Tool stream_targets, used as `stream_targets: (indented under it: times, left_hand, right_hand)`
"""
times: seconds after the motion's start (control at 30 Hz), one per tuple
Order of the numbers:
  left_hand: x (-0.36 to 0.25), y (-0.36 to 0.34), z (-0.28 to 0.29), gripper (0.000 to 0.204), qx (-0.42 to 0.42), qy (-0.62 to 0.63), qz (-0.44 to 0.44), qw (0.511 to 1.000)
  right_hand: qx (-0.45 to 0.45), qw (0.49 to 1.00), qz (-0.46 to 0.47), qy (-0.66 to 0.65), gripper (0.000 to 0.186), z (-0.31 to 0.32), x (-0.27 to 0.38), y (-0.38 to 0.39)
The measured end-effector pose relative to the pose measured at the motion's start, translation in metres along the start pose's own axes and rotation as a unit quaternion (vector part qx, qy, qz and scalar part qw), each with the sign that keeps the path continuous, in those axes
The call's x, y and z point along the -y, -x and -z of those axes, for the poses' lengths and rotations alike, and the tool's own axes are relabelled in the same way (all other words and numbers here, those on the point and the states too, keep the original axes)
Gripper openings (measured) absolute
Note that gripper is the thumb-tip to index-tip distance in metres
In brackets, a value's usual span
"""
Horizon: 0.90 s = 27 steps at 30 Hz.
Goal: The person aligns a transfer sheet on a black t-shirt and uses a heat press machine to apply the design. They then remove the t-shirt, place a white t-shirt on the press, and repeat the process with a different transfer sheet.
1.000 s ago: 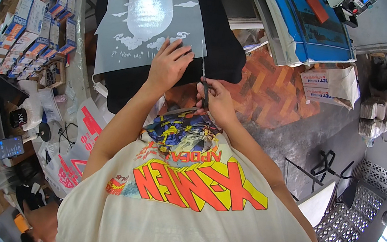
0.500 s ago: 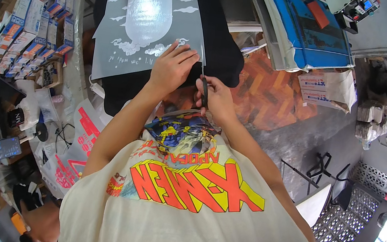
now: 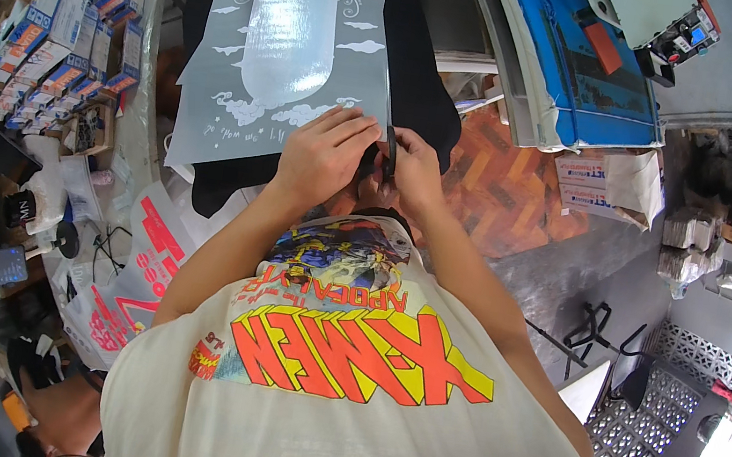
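Note:
A translucent grey film sheet [image 3: 205, 100] with white printed artwork lies over black fabric [image 3: 422, 76]. My left hand [image 3: 328, 152] rests palm down at the sheet's lower right corner, fingers stretched close together near its right edge. The left thumb is hidden. Beside it, my right hand [image 3: 413, 169] grips black-handled scissors [image 3: 391, 152] upright at that edge. Their blades are mostly hidden, so I cannot tell how far apart they stand.
Shelves of small boxes [image 3: 59, 31] stand at left, above a cluttered plastic-covered table [image 3: 146, 148]. A blue-topped frame [image 3: 546, 38] with a red block [image 3: 600, 46] is at upper right, near a carton [image 3: 595, 182] on the floor. Part of another person [image 3: 63, 420] shows at lower left.
My right hand has moved the scissors farther up along the sheet's right edge, closer to my left hand. The long blade seen before is now mostly hidden. The view has shifted slightly.

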<state>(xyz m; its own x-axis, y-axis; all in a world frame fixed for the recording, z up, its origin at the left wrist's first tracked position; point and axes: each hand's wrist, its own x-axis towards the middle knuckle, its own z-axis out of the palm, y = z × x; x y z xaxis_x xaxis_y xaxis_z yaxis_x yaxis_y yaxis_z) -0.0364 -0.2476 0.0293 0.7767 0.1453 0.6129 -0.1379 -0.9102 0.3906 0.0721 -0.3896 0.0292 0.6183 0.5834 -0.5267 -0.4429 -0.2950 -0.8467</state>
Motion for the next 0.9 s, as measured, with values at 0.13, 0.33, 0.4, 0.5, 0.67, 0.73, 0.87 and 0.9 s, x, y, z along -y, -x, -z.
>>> stream_targets:
  times: [0.13,0.33,0.4,0.5,0.67,0.73,0.87,0.9]
  left_hand:
    - [-0.006,0.001,0.004,0.027,-0.007,0.003,0.001,1.0]
    - [-0.01,0.005,0.007,0.033,0.001,0.015,0.01,1.0]
    - [-0.016,0.003,0.011,0.027,-0.01,0.019,0.02,1.0]
    - [-0.017,0.002,0.012,0.026,-0.017,0.026,0.027,0.999]
    - [-0.016,0.006,0.009,0.027,-0.014,0.026,0.031,0.999]
    - [-0.016,0.005,0.011,0.027,-0.01,0.033,0.033,0.999]
    - [-0.018,0.007,0.015,0.027,-0.009,0.03,0.025,0.999]
    - [-0.021,0.007,0.019,0.027,-0.01,0.031,0.022,0.999]
  right_hand:
    - [-0.001,1.0,0.002,-0.008,0.022,0.003,-0.002,-0.01]
    - [-0.014,0.999,-0.019,-0.027,0.028,-0.001,-0.003,-0.014]
    - [-0.002,1.0,-0.002,-0.007,0.024,-0.003,0.003,-0.016]
    - [0.001,1.0,0.007,-0.005,0.027,-0.002,-0.002,-0.023]
    - [0.0,1.0,0.0,-0.019,0.03,-0.004,0.0,-0.021]
    - [-0.005,1.0,-0.008,-0.03,0.031,-0.006,0.001,-0.019]
    - [-0.008,1.0,0.004,-0.001,0.028,-0.004,0.005,-0.018]
    - [-0.009,1.0,0.006,0.006,0.027,-0.003,0.009,-0.02]
